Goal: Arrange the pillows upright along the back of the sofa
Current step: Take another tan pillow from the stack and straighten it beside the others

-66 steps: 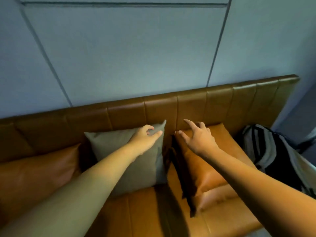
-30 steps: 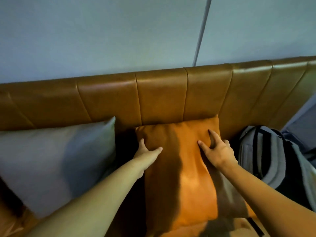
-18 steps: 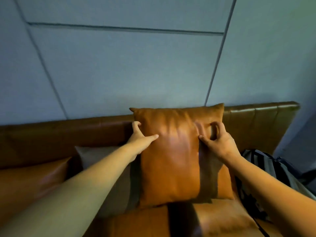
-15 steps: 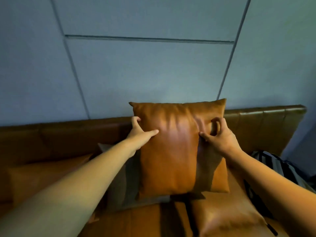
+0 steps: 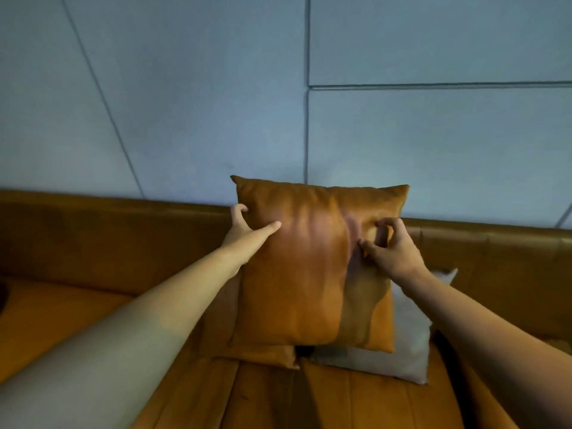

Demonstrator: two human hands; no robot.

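**Head view: one tan pillow held upright in both hands, two more pillows on the seat behind it**

Head camera shows three pillows in all. One tan leather pillow [image 5: 297, 267] is held upright in the middle of the scene, above the seat, its top edge standing higher than the sofa back [image 5: 108, 230]. Its lower edge hangs over the other two pillows.

Left hand [image 5: 247, 235] grips the pillow's upper left edge: thumb pressed on the near face, fingers [image 5: 238, 210] curled round the edge to the far side. Right hand [image 5: 391, 247] pinches the near face close to the upper right edge, thumb and fingers bunching a fold of the leather between them. Both hands are closed on this one pillow.

Second pillow [image 5: 263, 356], also tan leather, lies on the seat behind and below the held one, at its left; only its lower edge and a strip of its left side show. Grey pillow [image 5: 408, 335] leans at the right, its upper corner reaching toward the sofa back, its lower part resting on the seat [image 5: 62, 320]. Whether these two touch each other cannot be told.

One tan leather sofa runs left to right. Blue-grey panelled wall [image 5: 201, 88] rises behind it.
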